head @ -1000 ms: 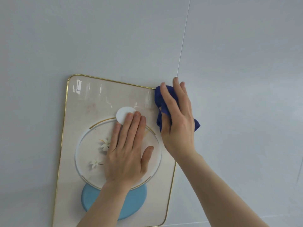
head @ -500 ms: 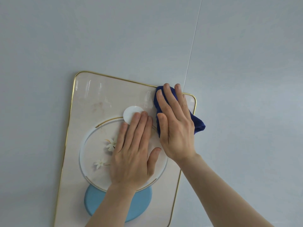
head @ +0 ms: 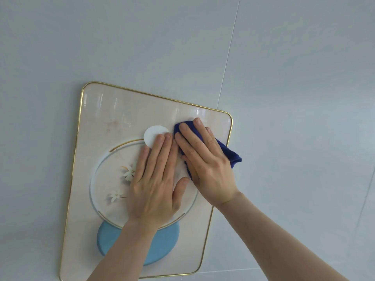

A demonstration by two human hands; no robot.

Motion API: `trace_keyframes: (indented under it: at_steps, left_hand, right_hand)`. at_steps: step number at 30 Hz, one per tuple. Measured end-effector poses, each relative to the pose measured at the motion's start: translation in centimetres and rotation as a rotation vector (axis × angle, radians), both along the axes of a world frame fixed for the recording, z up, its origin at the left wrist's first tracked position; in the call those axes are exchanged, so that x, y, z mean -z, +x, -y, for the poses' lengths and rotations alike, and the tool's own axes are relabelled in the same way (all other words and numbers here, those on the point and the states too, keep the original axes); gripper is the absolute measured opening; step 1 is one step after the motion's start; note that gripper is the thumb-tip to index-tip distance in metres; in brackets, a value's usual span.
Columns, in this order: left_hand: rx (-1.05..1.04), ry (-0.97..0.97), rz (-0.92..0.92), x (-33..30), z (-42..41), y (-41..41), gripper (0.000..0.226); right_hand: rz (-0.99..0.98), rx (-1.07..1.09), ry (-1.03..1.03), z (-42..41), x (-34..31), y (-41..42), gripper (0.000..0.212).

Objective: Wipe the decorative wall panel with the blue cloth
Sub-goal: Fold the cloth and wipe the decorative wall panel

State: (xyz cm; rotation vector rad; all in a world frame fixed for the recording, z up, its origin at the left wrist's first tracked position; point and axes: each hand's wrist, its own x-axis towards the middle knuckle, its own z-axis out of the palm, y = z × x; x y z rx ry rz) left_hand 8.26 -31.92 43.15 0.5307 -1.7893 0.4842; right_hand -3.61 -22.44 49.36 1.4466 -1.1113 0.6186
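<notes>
The decorative wall panel [head: 113,118] is a cream rectangle with a thin gold rim, a ring motif, white flowers, a white disc and a pale blue oval. My left hand [head: 154,185] lies flat on its middle, fingers together, holding nothing. My right hand [head: 205,159] presses the dark blue cloth [head: 231,155] against the panel's upper right area, just right of the white disc. Most of the cloth is hidden under the palm; a fold sticks out past the panel's right edge.
The panel hangs on a pale grey tiled wall [head: 294,98]. A thin vertical grout line [head: 229,57] runs down to the panel's top right corner, and fainter joints show at the far right and bottom.
My right hand and the cloth have slid from the panel's top right corner down and leftward onto its face, uncovering the corner. My left hand has stayed flat on the panel.
</notes>
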Motion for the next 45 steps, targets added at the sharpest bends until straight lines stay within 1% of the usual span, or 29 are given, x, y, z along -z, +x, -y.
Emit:
trace_keyframes:
  at_steps: [4, 7, 11, 13, 16, 17, 19, 21, 23, 27, 29, 30, 32, 34, 36, 38, 39, 41, 43, 45]
  left_hand:
    - [-0.003, -0.004, -0.001, 0.0, 0.0, 0.1, 0.071]
    - [0.008, 0.001, -0.002, 0.0, 0.1, 0.1, 0.071]
    - [0.005, -0.005, -0.015, 0.1, 0.2, 0.0, 0.07]
    - [-0.002, -0.002, -0.018, 0.1, 0.2, -0.1, 0.07]
    - [0.001, 0.004, -0.013, 0.2, 0.1, -0.1, 0.07]
    - [0.008, 0.007, -0.011, 0.2, 0.1, -0.1, 0.07]
    - [0.012, 0.015, -0.005, 0.1, 0.0, 0.0, 0.07]
    - [0.013, 0.024, -0.001, 0.0, 0.0, 0.0, 0.07]
    - [0.022, 0.03, -0.002, -0.1, 0.0, 0.1, 0.07]
    - [0.084, 0.038, 0.001, -0.2, -0.3, 0.5, 0.069]
    - [0.114, 0.05, 0.008, -0.4, -0.5, 0.9, 0.069]
    - [0.128, 0.058, 0.012, -0.5, -0.7, 1.2, 0.069]
    - [0.162, 0.079, 0.022, -0.7, -1.0, 1.8, 0.068]
    - [0.219, 0.1, 0.029, -1.0, -1.4, 2.6, 0.067]
    - [0.278, 0.094, 0.016, -1.3, -1.7, 4.0, 0.066]
    - [0.305, 0.06, -0.018, -1.7, -1.8, 5.8, 0.064]
    - [0.309, 0.052, -0.045, -2.0, -1.6, 6.8, 0.064]
    - [0.295, 0.063, -0.108, -2.8, -0.5, 9.0, 0.065]
    - [0.253, 0.092, -0.144, -3.6, 1.0, 11.0, 0.067]
    - [0.187, 0.109, -0.139, -4.0, 2.8, 12.8, 0.07]
  right_hand:
    - [-0.058, 0.038, -0.024, -0.5, -0.2, -0.9, 0.038]
    - [-0.012, 0.084, -0.048, -1.9, 0.9, -2.3, 0.038]
    - [0.043, 0.141, -0.022, -3.7, 2.1, -3.7, 0.038]
    - [0.043, 0.157, -0.015, -3.8, 2.2, -3.5, 0.044]
    - [0.065, 0.164, -0.022, -4.0, 2.5, -3.0, 0.06]
    - [0.074, 0.163, -0.02, -4.3, 2.9, -3.0, 0.061]
    - [0.08, 0.172, -0.004, -5.1, 3.9, -3.0, 0.058]
    - [0.086, 0.209, 0.014, -5.9, 5.0, -2.9, 0.064]
    - [0.105, 0.243, 0.056, -6.6, 6.1, -2.6, 0.074]
    - [0.159, 0.312, 0.218, -8.3, 7.3, -1.5, 0.085]
    - [0.237, 0.315, 0.296, -9.2, 7.5, -0.6, 0.086]
    - [0.295, 0.3, 0.318, -9.6, 7.6, 0.1, 0.081]
    - [0.454, 0.261, 0.288, -10.4, 7.5, 1.4, 0.065]
    - [0.718, 0.177, 0.232, -10.9, 6.9, 2.7, 0.052]
    - [1.032, 0.007, 0.182, -11.1, 5.5, 4.2, 0.049]
    - [1.271, -0.142, 0.117, -11.2, 3.5, 5.7, 0.047]
    - [1.342, -0.192, 0.083, -11.1, 2.5, 6.4, 0.045]
    - [1.41, -0.27, 0.009, -10.4, 0.7, 7.8, 0.043]
    - [1.437, -0.347, -0.037, -9.0, -0.8, 9.3, 0.043]
    - [1.421, -0.421, -0.038, -7.2, -2.0, 11.1, 0.042]
